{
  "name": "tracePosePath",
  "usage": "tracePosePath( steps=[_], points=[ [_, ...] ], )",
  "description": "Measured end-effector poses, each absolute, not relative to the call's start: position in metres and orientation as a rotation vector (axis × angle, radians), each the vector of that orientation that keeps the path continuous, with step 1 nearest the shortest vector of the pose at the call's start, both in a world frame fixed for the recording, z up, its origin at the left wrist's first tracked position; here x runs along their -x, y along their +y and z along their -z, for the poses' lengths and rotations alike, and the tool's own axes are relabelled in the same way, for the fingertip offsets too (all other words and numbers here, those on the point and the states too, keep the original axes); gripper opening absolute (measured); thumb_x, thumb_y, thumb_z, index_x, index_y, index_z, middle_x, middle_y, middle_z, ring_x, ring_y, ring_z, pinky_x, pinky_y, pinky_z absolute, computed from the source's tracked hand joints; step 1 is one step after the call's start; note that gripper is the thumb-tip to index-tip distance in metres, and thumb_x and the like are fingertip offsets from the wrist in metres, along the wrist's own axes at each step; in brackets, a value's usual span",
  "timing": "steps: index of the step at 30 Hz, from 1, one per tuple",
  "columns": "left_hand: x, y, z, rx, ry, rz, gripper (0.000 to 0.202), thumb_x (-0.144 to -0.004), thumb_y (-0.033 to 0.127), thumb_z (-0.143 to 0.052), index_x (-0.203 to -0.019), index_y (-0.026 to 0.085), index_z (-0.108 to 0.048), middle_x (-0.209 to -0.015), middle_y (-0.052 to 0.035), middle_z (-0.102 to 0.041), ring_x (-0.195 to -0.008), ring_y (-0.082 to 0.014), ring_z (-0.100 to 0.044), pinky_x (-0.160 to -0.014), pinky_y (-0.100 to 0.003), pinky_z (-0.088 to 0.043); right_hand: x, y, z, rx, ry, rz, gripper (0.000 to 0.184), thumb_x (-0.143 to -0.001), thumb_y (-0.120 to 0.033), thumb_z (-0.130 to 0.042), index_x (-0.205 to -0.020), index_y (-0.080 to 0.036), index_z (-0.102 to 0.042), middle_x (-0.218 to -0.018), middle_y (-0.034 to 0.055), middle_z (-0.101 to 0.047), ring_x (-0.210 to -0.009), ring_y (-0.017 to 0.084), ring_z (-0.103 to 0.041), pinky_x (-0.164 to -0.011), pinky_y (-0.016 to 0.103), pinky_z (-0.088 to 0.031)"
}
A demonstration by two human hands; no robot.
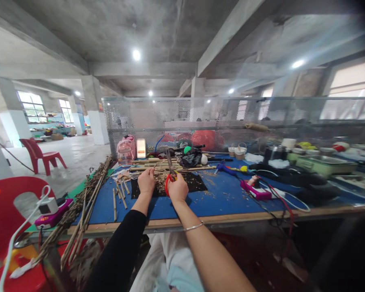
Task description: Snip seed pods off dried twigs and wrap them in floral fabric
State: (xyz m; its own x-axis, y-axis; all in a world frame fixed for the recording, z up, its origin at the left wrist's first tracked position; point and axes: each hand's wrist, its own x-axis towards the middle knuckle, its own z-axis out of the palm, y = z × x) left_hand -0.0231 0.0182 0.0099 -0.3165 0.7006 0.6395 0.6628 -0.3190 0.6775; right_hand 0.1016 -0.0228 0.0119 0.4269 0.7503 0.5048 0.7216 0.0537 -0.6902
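My right hand (178, 188) is closed around the red handles of a pair of scissors (168, 183), whose dark blades point up and away from me. To its left, my left hand (147, 182) is pinched, thumb against fingers; whatever is between the fingertips is too small to make out. Both hands are over a black mat (197, 182) strewn with light brown plant scraps (160, 182). Short cut stalks (121, 194) lie on the blue tabletop left of my left hand. Longer pale sticks (140, 167) lie crosswise behind the hands.
A pile of long dry stems (93, 192) overhangs the table's left end. A lit phone (141, 148) stands at the back beside a pink clear jug (125, 151). On the right are a blue glue gun (226, 168), a magenta power strip (255, 190) and trailing cables. A perforated metal screen (176, 117) rises behind.
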Motion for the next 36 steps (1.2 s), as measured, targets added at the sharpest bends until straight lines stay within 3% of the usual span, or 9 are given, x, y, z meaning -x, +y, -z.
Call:
tracePosePath(
  steps=[3,8,13,19,23,27,31,33,36],
  points=[
    [0.029,0.021,-0.006,-1.652,1.414,-1.768,0.023,-0.078,0.035,-0.052,-0.078,0.018,-0.067,-0.073,-0.0046,-0.069,-0.072,-0.0166,-0.059,-0.073,-0.027,-0.040,-0.098,-0.021,-0.006,1.612,-1.251,-0.117,0.032,-0.078,-0.047,-0.048,-0.082,-0.019,-0.062,-0.070,0.0095,-0.066,-0.064,0.021,-0.060,-0.056,0.027,-0.037],
    [0.022,0.022,-0.008,-1.576,1.120,-1.701,0.033,-0.075,0.037,-0.055,-0.091,0.012,-0.067,-0.084,-0.0079,-0.070,-0.077,-0.0162,-0.063,-0.072,-0.027,-0.047,-0.104,-0.019,0.001,1.437,-1.345,-0.196,0.033,-0.077,-0.049,-0.048,-0.071,-0.018,-0.059,-0.065,0.0067,-0.065,-0.060,0.017,-0.057,-0.057,0.024,-0.039],
    [0.012,0.009,-0.016,-1.302,0.776,-1.604,0.041,-0.062,0.042,-0.069,-0.090,0.012,-0.068,-0.086,-0.0086,-0.070,-0.075,-0.0164,-0.062,-0.072,-0.029,-0.049,-0.103,-0.020,0.006,1.355,-1.427,-0.262,0.030,-0.078,-0.045,-0.048,-0.076,-0.017,-0.060,-0.068,0.0060,-0.066,-0.062,0.016,-0.058,-0.059,0.023,-0.040],
    [0.008,0.008,-0.022,-1.162,0.792,-1.736,0.037,-0.058,0.037,-0.072,-0.085,0.011,-0.066,-0.073,-0.0029,-0.066,-0.058,-0.0088,-0.056,-0.057,-0.021,-0.044,-0.099,-0.021,0.008,1.294,-1.456,-0.242,0.030,-0.081,-0.045,-0.046,-0.079,-0.018,-0.060,-0.069,0.0053,-0.066,-0.063,0.016,-0.058,-0.060,0.023,-0.041],
    [0.027,0.023,-0.021,-1.124,1.049,-1.953,0.036,-0.066,0.041,-0.064,-0.086,0.011,-0.063,-0.065,-0.0002,-0.061,-0.050,-0.0064,-0.050,-0.049,-0.019,-0.039,-0.099,-0.021,0.011,1.257,-1.483,-0.243,0.030,-0.081,-0.044,-0.047,-0.078,-0.017,-0.059,-0.067,0.0045,-0.065,-0.059,0.015,-0.056,-0.058,0.022,-0.040],
    [0.056,0.028,-0.012,-1.243,1.580,-1.958,0.033,-0.076,0.037,-0.055,-0.090,0.009,-0.064,-0.068,-0.0041,-0.063,-0.062,-0.0134,-0.056,-0.061,-0.026,-0.043,-0.099,-0.019,0.013,1.262,-1.447,-0.236,0.032,-0.080,-0.046,-0.047,-0.076,-0.016,-0.059,-0.066,0.0049,-0.064,-0.059,0.015,-0.056,-0.059,0.022,-0.041],
    [0.066,0.017,-0.007,-1.311,1.820,-1.883,0.025,-0.073,0.028,-0.059,-0.085,0.008,-0.067,-0.078,-0.0134,-0.064,-0.085,-0.0276,-0.056,-0.079,-0.041,-0.040,-0.098,-0.017,0.014,1.255,-1.419,-0.237,0.033,-0.078,-0.047,-0.048,-0.070,-0.017,-0.058,-0.061,0.0037,-0.062,-0.056,0.015,-0.055,-0.057,0.023,-0.041],
    [0.060,0.010,-0.009,-1.372,1.889,-1.867,0.024,-0.070,0.024,-0.061,-0.089,0.009,-0.066,-0.093,-0.0184,-0.063,-0.098,-0.0326,-0.051,-0.086,-0.046,-0.035,-0.099,-0.016,0.015,1.250,-1.410,-0.237,0.032,-0.078,-0.047,-0.048,-0.068,-0.017,-0.057,-0.059,0.0034,-0.061,-0.054,0.014,-0.054,-0.056,0.022,-0.041],
    [0.041,0.003,-0.014,-1.539,1.854,-1.884,0.026,-0.074,0.026,-0.058,-0.095,0.014,-0.066,-0.108,-0.0156,-0.060,-0.109,-0.0292,-0.046,-0.093,-0.041,-0.033,-0.100,-0.014,0.016,1.248,-1.387,-0.244,0.032,-0.078,-0.047,-0.048,-0.067,-0.017,-0.057,-0.059,0.0041,-0.062,-0.054,0.015,-0.054,-0.056,0.023,-0.041]
  ],
)
